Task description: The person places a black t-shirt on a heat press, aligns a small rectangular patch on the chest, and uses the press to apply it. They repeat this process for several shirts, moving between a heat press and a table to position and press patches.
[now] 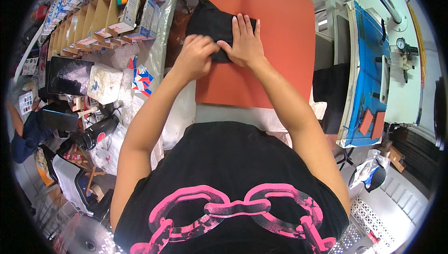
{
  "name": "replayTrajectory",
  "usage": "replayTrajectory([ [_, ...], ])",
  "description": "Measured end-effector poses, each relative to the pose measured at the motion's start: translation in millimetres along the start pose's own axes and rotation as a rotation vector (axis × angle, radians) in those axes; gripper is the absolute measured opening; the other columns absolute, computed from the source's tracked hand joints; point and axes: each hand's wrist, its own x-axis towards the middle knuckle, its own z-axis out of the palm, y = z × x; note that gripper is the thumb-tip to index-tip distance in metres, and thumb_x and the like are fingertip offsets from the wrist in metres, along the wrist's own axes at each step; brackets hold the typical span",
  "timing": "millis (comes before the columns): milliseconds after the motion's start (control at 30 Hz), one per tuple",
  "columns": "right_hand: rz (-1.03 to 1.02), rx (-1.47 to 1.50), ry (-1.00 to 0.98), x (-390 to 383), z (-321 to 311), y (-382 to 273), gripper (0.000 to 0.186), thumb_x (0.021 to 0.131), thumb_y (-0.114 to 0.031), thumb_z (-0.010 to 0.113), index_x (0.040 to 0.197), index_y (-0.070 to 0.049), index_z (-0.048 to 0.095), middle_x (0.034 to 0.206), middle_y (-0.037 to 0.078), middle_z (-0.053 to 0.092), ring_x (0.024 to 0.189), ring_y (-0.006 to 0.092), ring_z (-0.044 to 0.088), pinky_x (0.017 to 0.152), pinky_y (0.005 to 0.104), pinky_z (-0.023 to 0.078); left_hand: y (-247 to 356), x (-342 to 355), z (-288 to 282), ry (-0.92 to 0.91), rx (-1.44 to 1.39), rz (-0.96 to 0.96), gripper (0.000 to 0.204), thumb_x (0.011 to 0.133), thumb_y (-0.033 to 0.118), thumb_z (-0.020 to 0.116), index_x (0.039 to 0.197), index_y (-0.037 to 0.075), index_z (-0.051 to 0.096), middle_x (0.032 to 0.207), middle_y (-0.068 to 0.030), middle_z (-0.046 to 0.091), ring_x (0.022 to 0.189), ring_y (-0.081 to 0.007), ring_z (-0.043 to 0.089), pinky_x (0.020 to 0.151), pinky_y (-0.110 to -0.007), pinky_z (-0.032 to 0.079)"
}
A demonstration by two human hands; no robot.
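A piece of black fabric point(208, 19), folded or bunched, lies on the upper left part of an orange-red flat board point(280, 25) and reaches a little past its left edge. My right hand point(246, 44) rests flat on the fabric's right side, fingers stretched out and thumb pointing left. My left hand point(196, 54) is closed at the fabric's lower left edge, slightly blurred. Whatever its curled fingers hold, if anything, is hidden.
Right of the board stands a blue-topped bench point(364, 76) bearing small orange-red pieces point(372, 123). A pressure gauge point(401, 44) sits beyond it. At the left are cardboard boxes point(100, 16), a dark monitor point(70, 75) and a seated person point(25, 135).
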Motion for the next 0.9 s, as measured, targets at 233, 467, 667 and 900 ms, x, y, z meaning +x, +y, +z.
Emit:
replayTrajectory([
  [233, 0.012, -0.047, -0.223, -34.9, -48.3, 56.2, 0.105, 0.085, -0.075, 0.049, 0.157, -0.006, 0.020, 0.165, 0.012, 0.015, 0.154, 0.0325, 0.004, 0.120, 0.0605, -0.002, -14.4, 22.4, 51.7, -0.100, 0.178, 0.019, 0.066, 0.090, 0.050, 0.062, 0.142, 0.011, 0.051, 0.152, -0.0109, 0.043, 0.145, -0.0316, 0.031, 0.121, -0.051, 0.019],
  [467, -0.347, 0.269, 0.189, -68.0, -52.3, 70.5, 0.029, 0.082, -0.020, 0.075, 0.108, -0.007, 0.072, 0.120, 0.009, 0.066, 0.118, 0.0322, 0.056, 0.103, 0.0465, 0.042, -12.5, 23.6, 52.8, -0.171, 0.253, 0.003, 0.084, 0.086, 0.066, 0.056, 0.150, 0.012, 0.041, 0.158, -0.0105, 0.034, 0.149, -0.0322, 0.023, 0.122, -0.054, 0.011],
  [667, -0.290, 0.220, -0.027, -35.0, -60.4, 60.5, 0.053, 0.079, -0.033, 0.077, 0.125, -0.011, 0.065, 0.137, 0.009, 0.057, 0.129, 0.0332, 0.048, 0.108, 0.0505, 0.037, -20.0, 15.1, 47.0, -0.167, 0.266, -0.008, 0.087, 0.087, 0.067, 0.054, 0.151, 0.010, 0.039, 0.160, -0.0106, 0.032, 0.150, -0.0330, 0.022, 0.121, -0.057, 0.009],
  [900, -0.147, -0.115, -0.335, -22.6, -79.9, 62.4, 0.099, 0.069, -0.065, 0.075, 0.152, -0.023, 0.040, 0.162, -0.002, 0.030, 0.152, 0.0325, 0.016, 0.117, 0.0683, 0.004, -7.8, 24.4, 59.7, -0.092, 0.238, 0.053, 0.086, 0.083, 0.069, 0.056, 0.146, 0.012, 0.047, 0.154, -0.0126, 0.040, 0.148, -0.0327, 0.028, 0.119, -0.062, 0.010],
])
